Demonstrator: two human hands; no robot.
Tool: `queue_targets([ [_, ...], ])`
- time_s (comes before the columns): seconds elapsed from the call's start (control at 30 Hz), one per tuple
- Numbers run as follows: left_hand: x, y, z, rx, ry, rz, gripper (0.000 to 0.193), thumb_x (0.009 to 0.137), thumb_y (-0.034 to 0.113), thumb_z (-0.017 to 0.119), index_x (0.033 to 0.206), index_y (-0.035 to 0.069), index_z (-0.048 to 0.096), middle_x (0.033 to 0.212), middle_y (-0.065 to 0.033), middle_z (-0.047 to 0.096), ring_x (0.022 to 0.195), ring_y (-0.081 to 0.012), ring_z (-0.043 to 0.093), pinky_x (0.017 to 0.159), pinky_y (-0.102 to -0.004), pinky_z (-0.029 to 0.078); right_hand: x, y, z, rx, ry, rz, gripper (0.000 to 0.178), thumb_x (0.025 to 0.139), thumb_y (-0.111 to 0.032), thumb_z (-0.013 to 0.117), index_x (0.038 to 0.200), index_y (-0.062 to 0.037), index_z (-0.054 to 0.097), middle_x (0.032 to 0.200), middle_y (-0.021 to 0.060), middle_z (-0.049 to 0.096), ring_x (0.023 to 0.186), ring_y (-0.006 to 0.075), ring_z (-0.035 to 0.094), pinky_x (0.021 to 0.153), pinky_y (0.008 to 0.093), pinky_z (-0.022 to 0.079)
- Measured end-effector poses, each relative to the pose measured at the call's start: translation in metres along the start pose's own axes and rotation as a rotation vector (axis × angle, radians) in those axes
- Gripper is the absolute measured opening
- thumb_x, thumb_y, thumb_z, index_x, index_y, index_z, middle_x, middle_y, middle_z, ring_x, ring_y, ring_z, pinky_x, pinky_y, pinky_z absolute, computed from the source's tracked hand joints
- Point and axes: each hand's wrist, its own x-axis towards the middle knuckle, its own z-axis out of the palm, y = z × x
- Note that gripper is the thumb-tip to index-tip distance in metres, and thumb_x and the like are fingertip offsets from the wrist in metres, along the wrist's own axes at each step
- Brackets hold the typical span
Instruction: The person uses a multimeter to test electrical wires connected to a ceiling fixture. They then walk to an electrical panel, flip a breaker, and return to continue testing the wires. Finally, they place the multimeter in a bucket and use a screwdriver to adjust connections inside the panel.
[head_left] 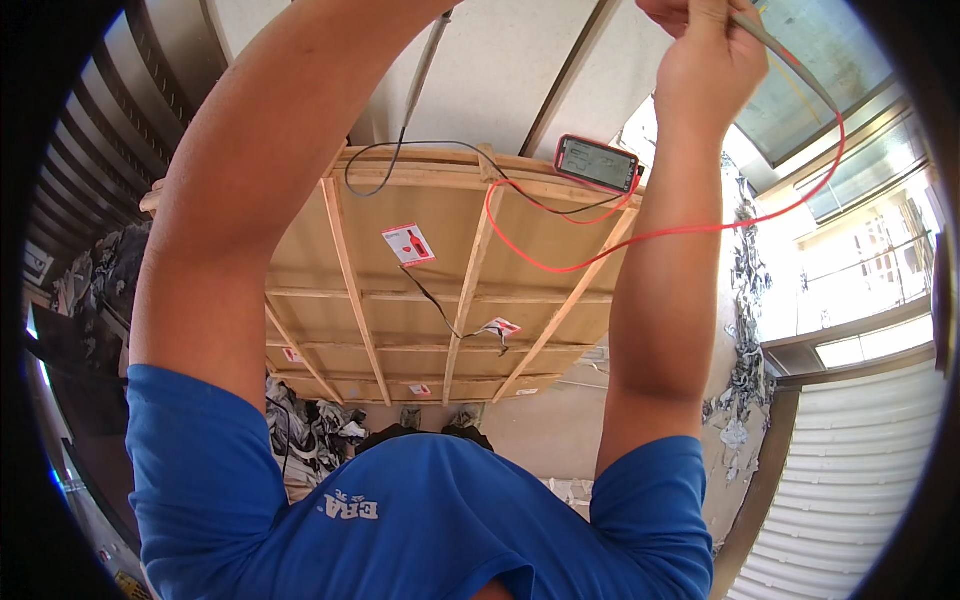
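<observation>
Multimeter (597, 165) sits on the near top edge of the slatted wooden crate (430, 205), close to that edge's right corner. Long axis runs roughly along the edge, canted a bit, right end nearer the wearer. Screen faces up at the camera, lit; readout too small to tell. Socket end points right.

Right hand (712, 50) raised past the top edge, beyond the right corner; thumb and fingers pinch the red-lead probe (778, 48). That probe slants, lead end down and to the right, tip end hidden by the hand or out of frame. Red lead (710, 229) swings wide, crosses in front of the right forearm, sags below the top edge, back to the meter.

Left hand cut off by the upper border, so can't tell its grip; left forearm (330, 70) reaches up there. Black-lead probe (425, 75) stands steep beside it, lead end down toward the top edge. Black lead (430, 142) loops over that edge, then right to the meter.

Progress, my judgement: mid-measurement. Meter set down, leads run out, probes up: done. Contact at the tips not visible, so a reading may be left to take.

Also: white panels (500, 60) past the top edge; loose dark cable (433, 299) hanging on the crate's near side, under a red-and-white label (409, 244).
</observation>
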Motion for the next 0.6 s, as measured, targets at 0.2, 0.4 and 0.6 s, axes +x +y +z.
queue_targets([
  [0.2, 0.001, -0.001, 0.0, -0.056, 0.026, 0.01, 0.02, 0.097, 0.03, 0.065, 0.103, 0.016, 0.078, 0.096, -0.0143, 0.075, 0.089, -0.0389, 0.07, 0.079, -0.0467, 0.056, -0.001, -0.025, -0.011, -0.006, 0.043, -0.014, 0.029, 0.106, -0.029, 0.062, 0.099, -0.0007, 0.063, 0.075, 0.0045, 0.064, 0.064, 0.0138, 0.063, 0.063, 0.0262, 0.055],
  [0.4, 0.002, -0.003, 0.004, -0.139, 0.078, 0.035, 0.02, 0.096, 0.029, 0.067, 0.103, 0.015, 0.079, 0.097, -0.0144, 0.075, 0.089, -0.0386, 0.071, 0.078, -0.0459, 0.056, -0.007, -0.028, -0.014, -0.061, 0.032, -0.009, 0.028, 0.106, -0.028, 0.062, 0.096, -0.0019, 0.062, 0.072, 0.0034, 0.062, 0.062, 0.0122, 0.061, 0.062, 0.0248, 0.053],
  [0.6, 0.001, -0.004, 0.004, -0.112, 0.089, 0.051, 0.02, 0.095, 0.029, 0.067, 0.103, 0.015, 0.079, 0.096, -0.0146, 0.075, 0.089, -0.0385, 0.071, 0.078, -0.0458, 0.056, -0.009, -0.026, -0.017, -0.108, 0.003, -0.012, 0.022, 0.105, -0.022, 0.062, 0.098, -0.0017, 0.061, 0.069, 0.0029, 0.06, 0.06, 0.0109, 0.058, 0.058, 0.0241, 0.049],
])
